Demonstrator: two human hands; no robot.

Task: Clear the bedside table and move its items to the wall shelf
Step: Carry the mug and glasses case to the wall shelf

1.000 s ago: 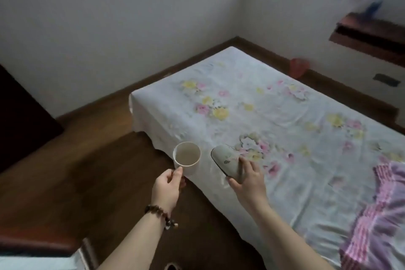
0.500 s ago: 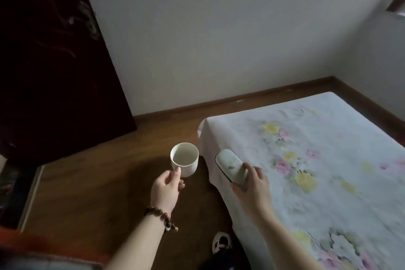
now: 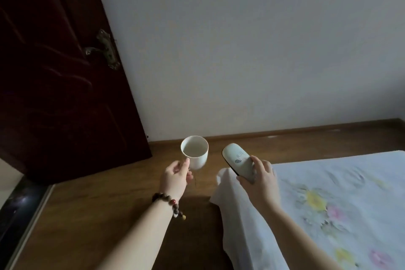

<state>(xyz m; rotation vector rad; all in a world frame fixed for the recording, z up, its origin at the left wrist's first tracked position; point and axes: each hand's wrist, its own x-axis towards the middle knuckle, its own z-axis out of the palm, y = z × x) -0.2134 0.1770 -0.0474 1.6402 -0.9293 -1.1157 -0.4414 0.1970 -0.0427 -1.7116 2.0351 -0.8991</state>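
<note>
Two things are in transit, one to each hand, and neither rests on any surface; no wall shelf or bedside table is in view.

The largest thing nearby is the bed (image 3: 341,199), its flowered sheet hanging over the near corner, and the dark door (image 3: 54,85) stands at the left above the wooden floor (image 3: 105,210). Both carried things hover just beyond that corner of the bed.

The remote (image 3: 238,161) is the longer of the two: a pale, rounded bar of hard plastic, light and stiff by the look of it, with a smooth shell that could slip if gripped loosely. It juts up and away from the palm, over the corner of the bed. Its lower half is the sensible place to hold it, and that is where the right hand (image 3: 259,178) has it, fingers wrapped over the top face and thumb underneath, clamped firmly round the body.

The cup (image 3: 194,151) is white and looks ceramic, so heavier for its size, rigid, glazed and breakable if dropped on the floor below it. It sits upright, mouth open to the camera; whether it holds any liquid cannot be told. The left hand (image 3: 175,178), with a beaded bracelet (image 3: 169,203) at the wrist, has it at its near side, thumb and fingers pinched together there. A handle is probably what it grips, though the hand hides that spot. Keeping it level seems wise.
</note>
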